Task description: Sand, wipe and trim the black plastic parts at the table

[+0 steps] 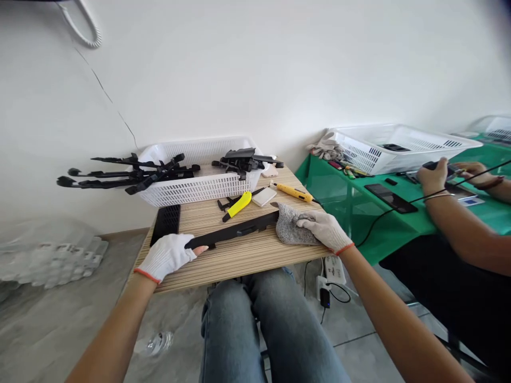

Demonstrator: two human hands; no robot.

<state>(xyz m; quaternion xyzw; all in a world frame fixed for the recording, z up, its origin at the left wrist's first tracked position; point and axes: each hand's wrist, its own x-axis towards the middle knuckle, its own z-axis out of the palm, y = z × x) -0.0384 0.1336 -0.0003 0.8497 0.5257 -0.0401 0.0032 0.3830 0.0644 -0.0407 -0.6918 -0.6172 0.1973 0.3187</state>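
My left hand (170, 256), in a white knit glove with a bare thumb tip showing, grips the left end of a long black plastic trim piece (235, 230). The strip is held slantwise over the wood-grain table (239, 266), its right end higher up in view. In my right hand (321, 227), also gloved, is a grey cloth (293, 226), which wraps over the strip's right end. Just beyond the strip lie a yellow utility knife (238, 206), a white block (264, 197) and a yellow pen-like tool (294, 192).
A white plastic basket (195, 189) holds several black plastic parts (159, 173), some jutting out leftward. At right, a co-worker's hands (435, 175) handle a dark object over a green-covered table (423, 221), near a phone (391, 198) and another white basket (383, 159). A power strip (334, 270) hangs below.
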